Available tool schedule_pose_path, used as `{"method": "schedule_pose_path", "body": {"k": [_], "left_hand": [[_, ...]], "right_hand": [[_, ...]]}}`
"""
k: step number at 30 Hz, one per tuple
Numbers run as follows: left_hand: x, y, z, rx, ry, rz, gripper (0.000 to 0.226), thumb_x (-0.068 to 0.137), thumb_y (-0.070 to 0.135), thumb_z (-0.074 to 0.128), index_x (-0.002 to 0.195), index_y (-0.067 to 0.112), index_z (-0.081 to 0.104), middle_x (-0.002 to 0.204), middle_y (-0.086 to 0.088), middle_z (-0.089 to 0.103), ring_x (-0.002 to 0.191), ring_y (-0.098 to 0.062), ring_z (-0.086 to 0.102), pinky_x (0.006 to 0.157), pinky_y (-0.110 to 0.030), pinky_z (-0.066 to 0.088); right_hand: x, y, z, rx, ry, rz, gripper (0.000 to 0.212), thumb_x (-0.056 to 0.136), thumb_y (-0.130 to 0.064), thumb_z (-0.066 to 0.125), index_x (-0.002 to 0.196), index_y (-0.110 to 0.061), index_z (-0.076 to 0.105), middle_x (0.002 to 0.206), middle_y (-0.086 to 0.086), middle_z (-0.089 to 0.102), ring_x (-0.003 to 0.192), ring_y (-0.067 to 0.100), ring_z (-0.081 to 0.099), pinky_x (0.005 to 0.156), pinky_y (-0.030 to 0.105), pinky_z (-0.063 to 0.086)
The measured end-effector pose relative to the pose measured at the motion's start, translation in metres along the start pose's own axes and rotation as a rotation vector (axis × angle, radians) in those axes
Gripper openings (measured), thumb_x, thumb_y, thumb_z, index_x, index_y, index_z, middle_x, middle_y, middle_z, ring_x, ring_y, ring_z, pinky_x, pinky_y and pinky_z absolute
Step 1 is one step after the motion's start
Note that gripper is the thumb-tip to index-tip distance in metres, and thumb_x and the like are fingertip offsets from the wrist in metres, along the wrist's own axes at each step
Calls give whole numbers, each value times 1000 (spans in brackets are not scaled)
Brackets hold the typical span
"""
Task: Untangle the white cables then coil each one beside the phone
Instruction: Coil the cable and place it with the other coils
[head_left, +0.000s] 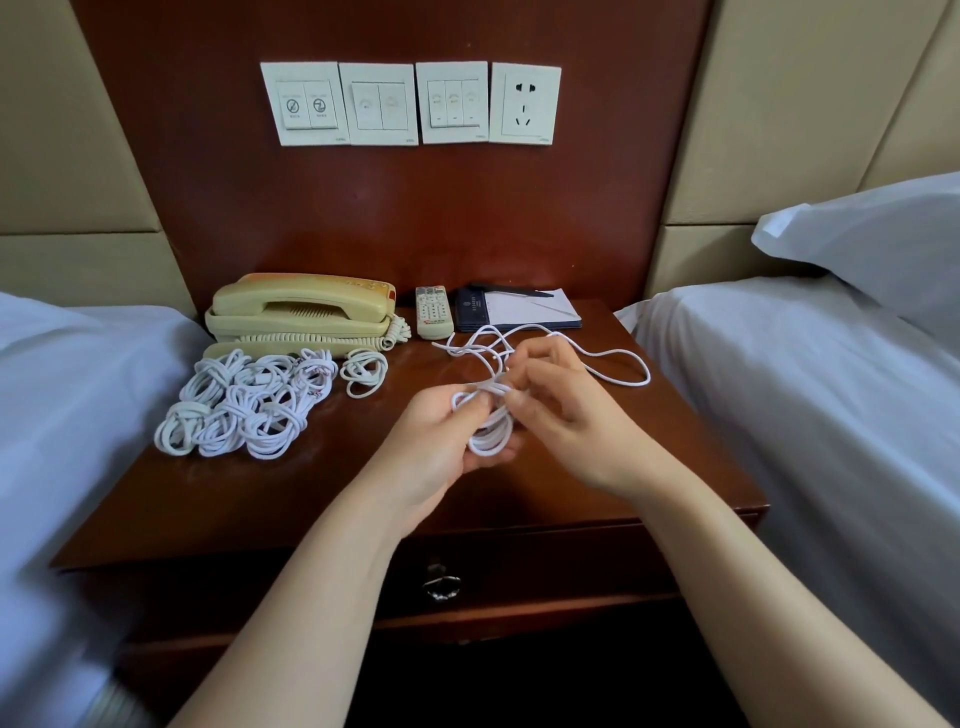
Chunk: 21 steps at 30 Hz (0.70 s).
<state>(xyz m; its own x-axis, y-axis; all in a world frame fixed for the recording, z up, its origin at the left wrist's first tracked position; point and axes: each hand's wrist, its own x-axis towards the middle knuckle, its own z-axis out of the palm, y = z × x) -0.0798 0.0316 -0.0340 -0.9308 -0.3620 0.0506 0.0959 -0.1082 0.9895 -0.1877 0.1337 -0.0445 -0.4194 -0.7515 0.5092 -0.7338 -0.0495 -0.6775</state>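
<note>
A cream phone (301, 312) stands at the back left of the wooden nightstand (311, 499). In front of it lies a pile of several coiled white cables (244, 410). My left hand (436, 441) grips a partly wound coil of white cable (491, 434) above the nightstand's middle. My right hand (556, 400) pinches the cable's strand at the top of that coil. The loose rest of the cable (618, 366) trails in loops on the wood toward the back right.
A white remote (432, 312) and a dark folder with a notepad and pen (519, 309) lie at the back. Beds with white sheets flank the nightstand, a pillow (878, 244) on the right. Wall switches and a socket (524, 104) sit above.
</note>
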Motion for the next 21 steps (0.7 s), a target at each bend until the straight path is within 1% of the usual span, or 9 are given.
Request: {"method": "schedule_pose_path", "body": {"k": [2,5,8,9,12,15,17,19,21], "left_hand": [[1,0,0,-1,6,-11,28,101,8,37,91,8,63,73,-4,62,56,-5,62,53,-17,50],[1,2,-2,-70,-66,-32,22,97,1,40,97,5,62,77,-3,63,65,-6,64,59,-18,51],[1,3,-3,-70,-143,-37,26,95,-6,39,102,5,61,84,-3,65,74,-6,65,65,-18,52],[1,3,-4,-55,-156,-35,28,94,-7,38,102,6,62,85,-3,65,76,-6,65,67,-18,52],[1,2,-2,-14,-174,-27,32,93,-10,37,102,7,61,85,-3,65,77,-5,65,69,-18,53],[1,1,-1,11,-172,-21,32,93,-12,36,103,5,61,85,-4,66,77,-6,65,69,-19,53],[1,1,-1,20,-172,-15,32,93,-12,36,102,6,61,84,-2,66,76,-6,65,69,-19,52],[1,2,-1,37,-172,-10,32,93,-11,36,100,7,62,83,-2,66,74,-5,65,68,-19,52],[1,3,0,49,-167,-7,32,94,-11,36,99,7,62,83,-2,66,73,-6,65,68,-18,52]], "right_hand": [[1,1,2,-49,11,-10,8,88,-23,47,82,-25,53,100,-8,43,97,11,46,82,14,38],[1,3,1,-41,47,-17,9,89,-22,44,83,-24,51,100,-7,43,98,8,45,84,13,36],[-1,5,2,7,55,14,13,88,-21,40,82,-31,47,100,-12,41,100,2,43,90,11,33],[-1,5,2,15,49,30,12,88,-22,40,82,-29,48,100,-12,40,100,1,42,91,11,33],[-3,6,2,10,33,54,14,88,-24,41,85,-16,52,100,-12,41,101,3,43,90,9,32],[-3,5,0,9,19,67,20,88,-24,41,86,-10,54,101,-9,41,102,4,43,89,7,32],[-3,4,0,43,18,80,23,88,-24,42,86,-6,56,102,-5,43,101,1,43,87,6,32],[-4,1,0,96,19,95,22,90,-20,44,85,-3,56,103,0,44,99,-2,43,86,5,34],[-5,1,-2,143,11,127,18,96,-11,47,86,0,57,106,3,45,100,0,44,86,7,36]]}}
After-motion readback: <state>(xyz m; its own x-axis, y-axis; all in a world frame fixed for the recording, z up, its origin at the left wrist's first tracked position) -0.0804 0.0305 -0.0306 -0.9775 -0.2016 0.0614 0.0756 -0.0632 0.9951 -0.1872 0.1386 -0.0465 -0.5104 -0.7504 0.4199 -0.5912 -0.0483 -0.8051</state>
